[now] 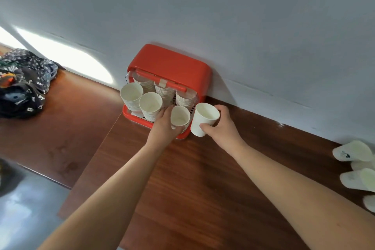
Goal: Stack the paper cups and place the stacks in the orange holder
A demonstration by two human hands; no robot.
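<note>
The orange holder (172, 63) stands against the wall on the wooden table, its clear lid raised. Several stacks of white paper cups fill it; two tall ones (131, 93) (150, 104) stand at its front left. My left hand (164, 126) grips a short stack (180, 116) at the holder's front right corner. My right hand (221, 126) holds a single white paper cup (204, 118) just right of the holder, tilted slightly, mouth up.
Loose paper cups (353, 151) lie on their sides at the table's right edge. A heap of dark patterned cloth (26, 83) sits on the lower table at the left. The white wall (263, 46) runs right behind the holder. Grey floor (26, 209) shows at lower left.
</note>
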